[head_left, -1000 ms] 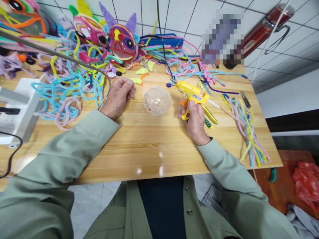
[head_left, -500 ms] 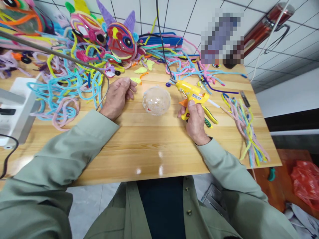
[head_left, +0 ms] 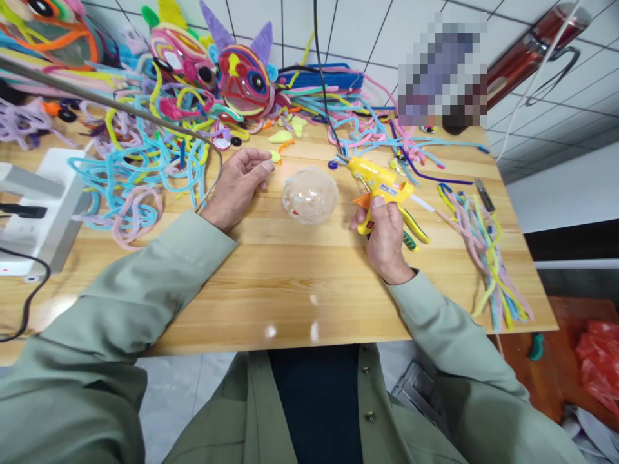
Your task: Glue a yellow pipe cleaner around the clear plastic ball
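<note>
My right hand (head_left: 385, 241) is wrapped around the grip of a yellow hot glue gun (head_left: 380, 178), whose nozzle points up and left. A white glue stick sticks out of its back, and yellow-green handled pliers (head_left: 413, 225) lie partly hidden behind it. Between my hands sits a clear, rounded plastic shell (head_left: 310, 195) with a small red spot. My left hand (head_left: 240, 187) rests left of it, thumb and fingers loosely bent and apart. Its fingertips reach the edge of a small yellow-green fuzzy piece (head_left: 275, 156); I see no firm hold. A blue button-like piece (head_left: 333, 165) lies near the nozzle.
Tangled pipe cleaners (head_left: 140, 154) cover the left, beside a white power strip (head_left: 53, 212). Decorated masks or lantern-like heads (head_left: 245, 84) stand at the back. More pipe cleaners (head_left: 493, 258) and a small cutter (head_left: 485, 195) lie right. A red thermos (head_left: 527, 58) stands behind. Cords cross above the table.
The view has shifted slightly, moving everything to the right. My left thumb and fingers have changed pose and stretched towards the yellow-green piece. My right hand keeps its hold on the glue gun.
</note>
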Demonstrator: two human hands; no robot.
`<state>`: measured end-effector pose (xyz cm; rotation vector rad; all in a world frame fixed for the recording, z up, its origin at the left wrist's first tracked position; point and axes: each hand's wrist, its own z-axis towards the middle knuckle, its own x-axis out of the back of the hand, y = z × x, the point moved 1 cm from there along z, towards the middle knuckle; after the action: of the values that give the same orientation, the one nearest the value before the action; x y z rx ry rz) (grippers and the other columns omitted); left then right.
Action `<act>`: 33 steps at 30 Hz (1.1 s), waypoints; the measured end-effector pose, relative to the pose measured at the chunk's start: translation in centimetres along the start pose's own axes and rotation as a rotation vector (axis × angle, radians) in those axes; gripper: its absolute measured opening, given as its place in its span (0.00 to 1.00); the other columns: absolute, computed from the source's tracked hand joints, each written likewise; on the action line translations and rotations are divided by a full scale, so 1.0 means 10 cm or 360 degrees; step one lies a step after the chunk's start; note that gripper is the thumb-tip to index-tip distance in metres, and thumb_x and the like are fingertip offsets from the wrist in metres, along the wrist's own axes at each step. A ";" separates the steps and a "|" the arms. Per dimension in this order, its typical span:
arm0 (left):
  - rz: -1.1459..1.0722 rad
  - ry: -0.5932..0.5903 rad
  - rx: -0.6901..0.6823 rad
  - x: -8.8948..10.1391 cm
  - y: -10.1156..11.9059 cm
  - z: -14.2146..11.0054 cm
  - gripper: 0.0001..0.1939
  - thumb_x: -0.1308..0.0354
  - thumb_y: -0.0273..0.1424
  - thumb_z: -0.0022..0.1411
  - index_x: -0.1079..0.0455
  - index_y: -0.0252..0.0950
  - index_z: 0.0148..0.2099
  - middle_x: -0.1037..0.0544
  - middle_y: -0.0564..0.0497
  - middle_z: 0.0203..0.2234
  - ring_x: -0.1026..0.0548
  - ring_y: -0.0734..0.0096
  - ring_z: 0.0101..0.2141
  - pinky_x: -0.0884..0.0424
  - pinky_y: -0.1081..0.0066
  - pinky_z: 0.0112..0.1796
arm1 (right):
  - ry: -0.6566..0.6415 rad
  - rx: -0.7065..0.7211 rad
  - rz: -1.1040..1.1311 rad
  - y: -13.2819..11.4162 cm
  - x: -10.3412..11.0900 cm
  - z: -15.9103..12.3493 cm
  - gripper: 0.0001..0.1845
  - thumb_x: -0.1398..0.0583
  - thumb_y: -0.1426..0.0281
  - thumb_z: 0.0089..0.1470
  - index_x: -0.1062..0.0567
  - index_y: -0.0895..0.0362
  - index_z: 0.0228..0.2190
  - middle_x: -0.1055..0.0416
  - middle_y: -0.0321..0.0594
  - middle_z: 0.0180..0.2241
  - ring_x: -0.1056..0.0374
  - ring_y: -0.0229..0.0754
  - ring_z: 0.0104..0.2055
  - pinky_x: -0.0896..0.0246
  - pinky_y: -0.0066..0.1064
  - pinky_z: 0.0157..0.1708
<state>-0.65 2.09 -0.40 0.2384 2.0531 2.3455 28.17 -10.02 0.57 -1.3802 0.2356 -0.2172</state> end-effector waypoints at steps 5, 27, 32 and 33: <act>-0.0105 -0.0027 -0.0026 0.02 -0.03 0.03 0.28 0.22 0.60 0.65 0.27 0.43 0.40 0.19 0.50 0.36 0.27 0.69 0.28 0.34 0.63 0.32 | 0.0007 -0.0015 0.0027 0.01 -0.01 0.00 0.38 0.30 0.28 0.61 0.30 0.48 0.32 0.31 0.27 0.23 0.27 0.39 0.24 0.30 0.34 0.28; -0.0290 0.0055 0.0176 0.00 -0.03 0.07 0.21 0.40 0.32 0.87 0.33 0.41 0.35 0.25 0.56 0.24 0.30 0.73 0.23 0.38 0.67 0.29 | -0.0014 0.0010 -0.0017 -0.02 -0.01 -0.01 0.38 0.31 0.29 0.63 0.30 0.49 0.30 0.31 0.28 0.23 0.31 0.37 0.23 0.29 0.33 0.28; -0.0309 0.0104 0.0050 0.00 -0.06 0.07 0.19 0.35 0.36 0.84 0.32 0.42 0.36 0.25 0.56 0.27 0.31 0.74 0.23 0.38 0.67 0.28 | -0.0024 0.0002 -0.0027 -0.02 -0.01 -0.01 0.38 0.32 0.29 0.64 0.28 0.49 0.30 0.30 0.28 0.23 0.30 0.37 0.24 0.29 0.33 0.28; -0.0301 0.0105 0.0022 0.01 -0.06 0.07 0.17 0.33 0.35 0.81 0.31 0.41 0.37 0.24 0.56 0.28 0.32 0.75 0.23 0.38 0.67 0.28 | -0.0029 -0.0001 -0.0037 -0.02 -0.01 -0.01 0.37 0.32 0.29 0.64 0.28 0.49 0.30 0.30 0.29 0.23 0.30 0.37 0.24 0.29 0.33 0.29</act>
<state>-0.67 2.87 -0.88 -0.0326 2.0211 2.2563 28.08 -10.11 0.74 -1.3856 0.2045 -0.2240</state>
